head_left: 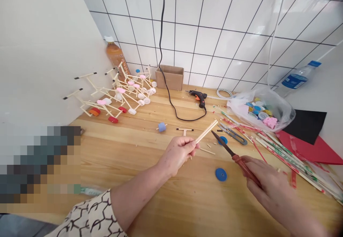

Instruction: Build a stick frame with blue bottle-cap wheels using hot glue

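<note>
My left hand [179, 153] pinches a pair of pale wooden chopsticks [207, 131] that point up and to the right over the wooden table [150, 179]. My right hand [268, 181] grips the red handle of a tool with dark blades, probably cutting pliers [227, 148], whose tip lies just below the sticks' far end. Below the two hands a blue bottle cap [221, 174] lies flat on the table. A second blue cap [222, 140] sits behind the blades.
Stick-and-cap models [118, 95] stand at the back left by an orange drink bottle [115, 56]. A cardboard box [169, 77], a glue gun [198, 97] with its black cord, a bag of caps [261, 110], wrapped chopsticks [284, 154], red and black sheets [308, 147] and a water bottle [296, 79] fill the back and right.
</note>
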Available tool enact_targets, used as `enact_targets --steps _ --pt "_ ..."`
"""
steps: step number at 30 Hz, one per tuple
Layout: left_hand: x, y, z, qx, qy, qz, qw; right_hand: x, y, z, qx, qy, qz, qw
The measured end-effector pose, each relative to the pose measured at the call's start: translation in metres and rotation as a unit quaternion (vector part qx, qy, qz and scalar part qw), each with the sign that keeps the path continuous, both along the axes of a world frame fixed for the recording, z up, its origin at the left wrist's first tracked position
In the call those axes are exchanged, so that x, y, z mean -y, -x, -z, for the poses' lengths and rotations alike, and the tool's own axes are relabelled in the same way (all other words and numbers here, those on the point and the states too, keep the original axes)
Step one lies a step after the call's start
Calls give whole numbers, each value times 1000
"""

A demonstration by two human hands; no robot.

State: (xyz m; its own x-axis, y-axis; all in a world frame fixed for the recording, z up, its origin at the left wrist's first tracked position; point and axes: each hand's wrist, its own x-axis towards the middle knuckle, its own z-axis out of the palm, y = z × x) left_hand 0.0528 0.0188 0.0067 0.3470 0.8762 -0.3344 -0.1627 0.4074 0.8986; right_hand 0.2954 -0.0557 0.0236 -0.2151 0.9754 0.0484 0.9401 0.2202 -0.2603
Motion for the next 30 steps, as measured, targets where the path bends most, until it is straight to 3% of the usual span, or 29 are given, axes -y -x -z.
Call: enact_targets --steps 6,11,13,16,18,21,24,27,30 --pt "4 -1 0 6 8 35 999 3 11 26 97 -34 -9 995" --pt "8 -2 0 0 21 103 994 1 23 29 127 -36 28 991" --pt "10 -3 1 -8 28 131 991 -1 26 23 82 -17 35 996" --pt "13 -3 1 -19 31 171 985 -3 27 11 -95 -20 80 992" --pt "16 -3 0 -32 27 201 979 -3 26 4 -277 -2 138 951" --pt "19 -4 -3 -44 19 236 971 -4 27 -2 -537 96 176 820" --pt "21 -4 -5 -42 17 245 969 -6 30 -4 -666 205 149 702" --pt "22 -4 -5 -44 24 244 968 -9 34 -3 -707 254 110 651" --pt "21 -4 -4 -38 32 250 967 -10 35 -1 -716 273 93 635"
